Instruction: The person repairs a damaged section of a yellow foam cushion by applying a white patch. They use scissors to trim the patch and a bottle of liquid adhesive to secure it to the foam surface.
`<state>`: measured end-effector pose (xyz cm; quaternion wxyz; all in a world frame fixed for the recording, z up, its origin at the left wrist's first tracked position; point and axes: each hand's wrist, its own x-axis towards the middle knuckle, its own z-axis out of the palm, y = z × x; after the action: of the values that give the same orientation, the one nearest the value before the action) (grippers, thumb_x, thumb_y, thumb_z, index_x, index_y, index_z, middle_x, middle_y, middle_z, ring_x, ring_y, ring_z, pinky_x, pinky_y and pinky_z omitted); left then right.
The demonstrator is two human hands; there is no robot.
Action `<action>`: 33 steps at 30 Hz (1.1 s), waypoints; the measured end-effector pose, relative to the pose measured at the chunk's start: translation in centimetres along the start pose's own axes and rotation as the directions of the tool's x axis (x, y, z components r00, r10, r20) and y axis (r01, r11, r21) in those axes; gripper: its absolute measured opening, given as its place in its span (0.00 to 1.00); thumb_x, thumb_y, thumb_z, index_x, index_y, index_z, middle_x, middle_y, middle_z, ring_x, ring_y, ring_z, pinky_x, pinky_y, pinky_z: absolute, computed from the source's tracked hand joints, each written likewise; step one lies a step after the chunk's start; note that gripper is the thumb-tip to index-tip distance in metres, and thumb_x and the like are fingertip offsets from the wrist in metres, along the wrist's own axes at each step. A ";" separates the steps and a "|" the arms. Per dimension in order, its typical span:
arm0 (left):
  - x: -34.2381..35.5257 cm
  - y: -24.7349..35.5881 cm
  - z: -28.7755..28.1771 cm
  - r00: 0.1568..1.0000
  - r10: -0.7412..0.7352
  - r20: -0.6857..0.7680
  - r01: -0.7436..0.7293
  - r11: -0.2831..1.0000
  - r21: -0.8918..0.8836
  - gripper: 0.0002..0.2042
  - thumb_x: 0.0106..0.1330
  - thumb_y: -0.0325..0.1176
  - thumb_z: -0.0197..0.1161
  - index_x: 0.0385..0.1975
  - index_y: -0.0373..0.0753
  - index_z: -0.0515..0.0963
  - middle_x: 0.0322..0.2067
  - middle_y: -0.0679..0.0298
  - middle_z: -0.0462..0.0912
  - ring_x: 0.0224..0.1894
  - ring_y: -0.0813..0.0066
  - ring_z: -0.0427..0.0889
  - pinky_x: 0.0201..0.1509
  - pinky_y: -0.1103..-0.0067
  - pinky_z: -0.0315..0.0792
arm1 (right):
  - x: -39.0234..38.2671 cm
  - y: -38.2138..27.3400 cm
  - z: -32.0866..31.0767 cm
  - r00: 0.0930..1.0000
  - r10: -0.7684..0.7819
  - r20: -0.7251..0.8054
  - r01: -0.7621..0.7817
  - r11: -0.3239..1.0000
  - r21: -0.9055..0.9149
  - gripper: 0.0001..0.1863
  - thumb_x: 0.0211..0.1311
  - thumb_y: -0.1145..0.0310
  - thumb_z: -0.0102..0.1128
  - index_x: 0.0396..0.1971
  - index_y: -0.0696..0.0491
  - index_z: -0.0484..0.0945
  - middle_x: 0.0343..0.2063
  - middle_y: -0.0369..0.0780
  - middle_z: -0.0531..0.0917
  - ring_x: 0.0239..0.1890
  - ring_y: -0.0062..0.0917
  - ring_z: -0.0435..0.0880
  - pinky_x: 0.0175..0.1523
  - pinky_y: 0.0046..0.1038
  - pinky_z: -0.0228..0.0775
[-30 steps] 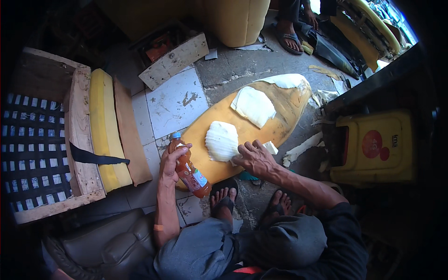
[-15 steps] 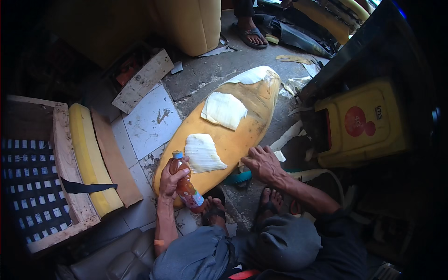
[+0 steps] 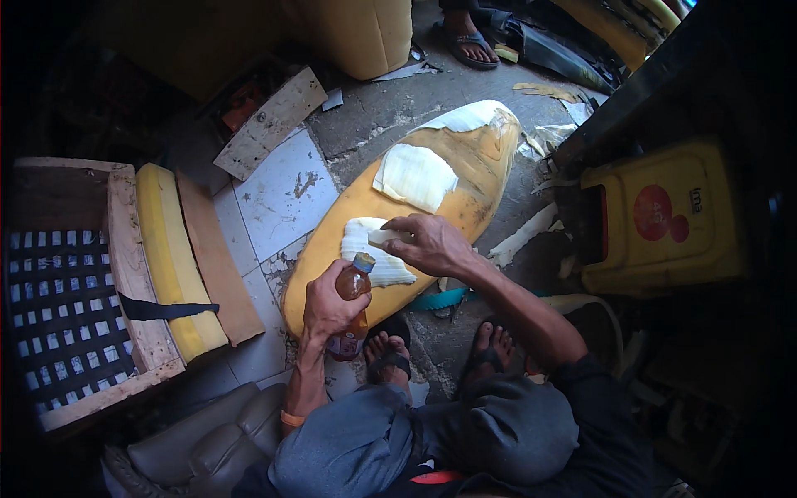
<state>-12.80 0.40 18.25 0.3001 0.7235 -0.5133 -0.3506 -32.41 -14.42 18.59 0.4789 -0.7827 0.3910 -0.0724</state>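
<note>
My left hand (image 3: 326, 303) grips a plastic bottle (image 3: 357, 282) of orange-brown liquid, held over the near end of a long, rounded orange foam cushion (image 3: 452, 220). Just above the bottle, my right hand (image 3: 419, 245) has thumb and fingers closed on a small pale piece (image 3: 383, 238), over a ridged white sheet (image 3: 359, 241) lying on the cushion. A second white sheet (image 3: 413, 174) lies farther up, and another white layer (image 3: 465, 116) covers part of the far end. A teal strip (image 3: 436, 300) shows under the cushion's near edge.
At left are a wooden frame with black webbing (image 3: 124, 257), yellow foam (image 3: 178, 266) and brown board (image 3: 220, 257). A yellow container (image 3: 647, 257) is at right. Beyond are a speckled plank (image 3: 270, 124), another person's sandalled foot (image 3: 469, 41) and scraps (image 3: 527, 241). My feet (image 3: 386, 357) are below the cushion.
My right hand has moved up and left from the cushion's right edge to just above the bottle. My left hand has shifted slightly right with the bottle.
</note>
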 end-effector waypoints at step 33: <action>3.0 -6.7 -0.8 0.923 -0.285 0.258 0.383 0.751 -0.538 0.29 0.55 0.32 0.68 0.59 0.31 0.75 0.50 0.59 0.82 0.46 0.73 0.81 0.53 0.76 0.76 | 8.6 2.7 5.0 0.898 -0.441 0.004 0.343 0.693 -0.634 0.12 0.60 0.66 0.61 0.42 0.40 0.88 0.37 0.38 0.78 0.46 0.32 0.78 0.47 0.37 0.67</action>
<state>-7.89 -0.40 12.80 0.3961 0.6472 -0.2663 -0.5944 -25.62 -17.45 11.51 0.1376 -0.9532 0.2506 -0.0985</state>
